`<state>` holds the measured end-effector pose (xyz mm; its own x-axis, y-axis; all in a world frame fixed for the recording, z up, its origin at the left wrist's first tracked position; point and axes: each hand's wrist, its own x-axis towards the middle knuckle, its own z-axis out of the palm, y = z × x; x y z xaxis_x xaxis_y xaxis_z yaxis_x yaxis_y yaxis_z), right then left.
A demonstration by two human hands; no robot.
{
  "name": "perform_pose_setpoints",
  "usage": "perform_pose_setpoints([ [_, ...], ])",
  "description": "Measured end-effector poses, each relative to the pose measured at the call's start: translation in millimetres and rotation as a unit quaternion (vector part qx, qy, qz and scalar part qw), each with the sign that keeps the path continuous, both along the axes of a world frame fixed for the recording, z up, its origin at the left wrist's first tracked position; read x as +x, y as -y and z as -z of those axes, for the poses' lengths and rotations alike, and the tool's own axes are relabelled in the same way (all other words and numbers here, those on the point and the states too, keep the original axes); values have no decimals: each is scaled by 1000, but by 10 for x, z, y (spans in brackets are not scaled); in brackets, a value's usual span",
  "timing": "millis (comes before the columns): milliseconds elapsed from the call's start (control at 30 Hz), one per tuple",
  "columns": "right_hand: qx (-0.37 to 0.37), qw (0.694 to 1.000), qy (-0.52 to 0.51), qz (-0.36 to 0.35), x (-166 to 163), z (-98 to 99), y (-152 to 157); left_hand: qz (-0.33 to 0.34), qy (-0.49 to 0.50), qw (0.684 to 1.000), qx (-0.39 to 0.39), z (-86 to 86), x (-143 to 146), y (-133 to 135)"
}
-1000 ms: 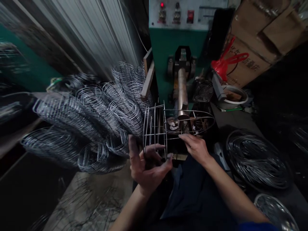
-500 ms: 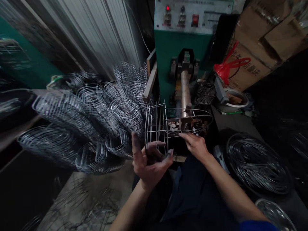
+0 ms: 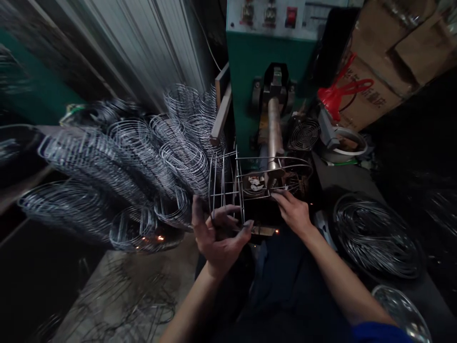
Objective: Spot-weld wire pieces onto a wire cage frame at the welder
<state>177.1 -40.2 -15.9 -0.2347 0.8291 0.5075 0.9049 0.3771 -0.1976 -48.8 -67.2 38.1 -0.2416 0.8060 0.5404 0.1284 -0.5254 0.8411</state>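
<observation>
A wire frame (image 3: 224,194) of thin metal rods, with a rounded loop at its right end, sits around the lower tip of a metal electrode arm (image 3: 274,133). My left hand (image 3: 219,238) supports the frame's left end from below, thumb and curled fingers on the wires, the forefinger sticking up. At the frame's near wire, right beside the electrode tip, my right hand (image 3: 293,212) pinches with thumb and fingers. The exact contact under the arm is partly hidden by wires. Small orange sparks (image 3: 160,238) glow in the air.
The green machine (image 3: 246,85) stands ahead. Stacked wire loops (image 3: 185,162) crowd the left. On the right are a coil of wire rods (image 3: 374,238), a metal bowl (image 3: 352,155), a red plastic bag (image 3: 332,102) and cardboard boxes (image 3: 378,95). Loose wires (image 3: 121,295) lie at lower left.
Sparks have appeared near the hands and the wire stacks. The frame's left end and my left hand have shifted slightly left; my right hand is a little further right. The view has tilted down slightly.
</observation>
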Motion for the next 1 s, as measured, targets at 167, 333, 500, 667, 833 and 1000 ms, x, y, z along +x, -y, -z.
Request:
perform_pose_setpoints([
  [167, 35, 999, 13, -15, 69, 22, 5, -4, -34, 999, 3, 5, -1, 88],
  [333, 58, 994, 69, -62, 106, -8, 356, 15, -30, 998, -50, -174, -167, 412],
  [500, 34, 982, 94, -162, 21, -415, 1123, 205, -15, 949, -239, -525, -768, 216],
  [667, -13, 983, 28, -181, -13, -781, 1372, 314, 75, 864, -386, -239, -958, -414],
  [833, -182, 974, -126, -53, 136, -492, 805, 356, 190, 764, -503, 483, -585, -403],
  [1000, -206, 964, -168, 2, 334, -245, 346, 323, 168, 806, -467, 714, -414, -112],
])
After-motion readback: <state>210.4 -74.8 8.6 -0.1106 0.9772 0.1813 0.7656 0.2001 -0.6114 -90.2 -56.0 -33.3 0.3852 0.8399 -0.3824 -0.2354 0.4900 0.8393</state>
